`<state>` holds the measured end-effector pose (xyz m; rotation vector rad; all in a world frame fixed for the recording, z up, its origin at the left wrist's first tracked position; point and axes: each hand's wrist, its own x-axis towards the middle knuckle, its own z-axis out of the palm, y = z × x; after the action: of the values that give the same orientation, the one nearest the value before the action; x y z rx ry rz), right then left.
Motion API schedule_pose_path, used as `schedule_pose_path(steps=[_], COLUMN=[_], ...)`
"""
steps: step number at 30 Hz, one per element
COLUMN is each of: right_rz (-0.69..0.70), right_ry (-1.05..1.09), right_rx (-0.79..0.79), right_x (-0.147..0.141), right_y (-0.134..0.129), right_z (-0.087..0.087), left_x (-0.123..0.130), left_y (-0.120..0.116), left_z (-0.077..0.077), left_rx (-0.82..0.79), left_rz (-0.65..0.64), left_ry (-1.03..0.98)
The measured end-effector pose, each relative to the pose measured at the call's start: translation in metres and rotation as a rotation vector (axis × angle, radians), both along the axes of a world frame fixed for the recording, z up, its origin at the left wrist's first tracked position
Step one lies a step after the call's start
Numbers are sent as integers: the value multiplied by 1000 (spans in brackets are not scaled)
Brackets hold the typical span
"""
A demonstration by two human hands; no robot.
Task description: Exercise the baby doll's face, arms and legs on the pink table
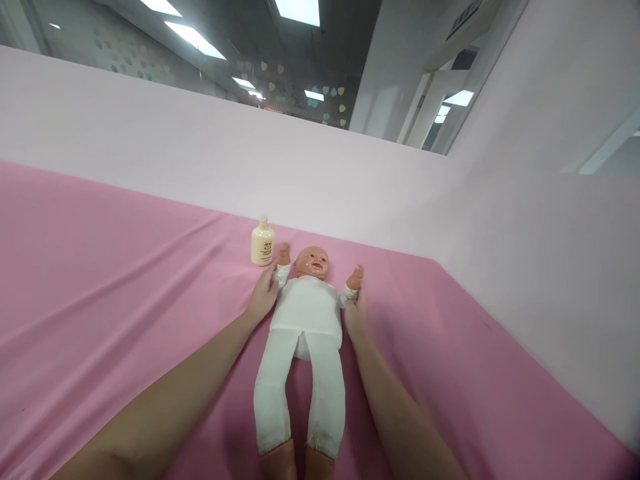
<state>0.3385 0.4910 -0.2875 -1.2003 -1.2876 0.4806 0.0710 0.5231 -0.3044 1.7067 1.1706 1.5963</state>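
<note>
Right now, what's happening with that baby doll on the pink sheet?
A person is holding a bald baby doll with a white cloth body by its arms, one in each of the two bare hands: left hand, right hand. The doll lies face up on a smooth pink cloth sheet, with its arms raised on either side of its head. A cream-coloured bottle with dark print stands upright just past the left hand, untouched.

Pink cloth (125, 280), creased toward left; doll (306, 307) face-up, head toward far edge; cream bottle (263, 247) upright near far edge
</note>
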Motion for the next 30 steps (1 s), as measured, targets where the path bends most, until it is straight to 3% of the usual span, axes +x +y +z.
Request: schedule_pose_path(steps=[6,20,30], right_rz=[121,106,137], right_ry=[-147,-192,-215], right_rx=[7,18,13], right_x=[-2,-1,-2], right_y=[-2,0,0], right_z=[1,-1,1], left_x=[2,3,3], left_y=[-6,-8,-5], left_z=[8,13,8], left_rx=[64,80,79], left_rz=[-132,-127,-101], left_ry=[175,192,190])
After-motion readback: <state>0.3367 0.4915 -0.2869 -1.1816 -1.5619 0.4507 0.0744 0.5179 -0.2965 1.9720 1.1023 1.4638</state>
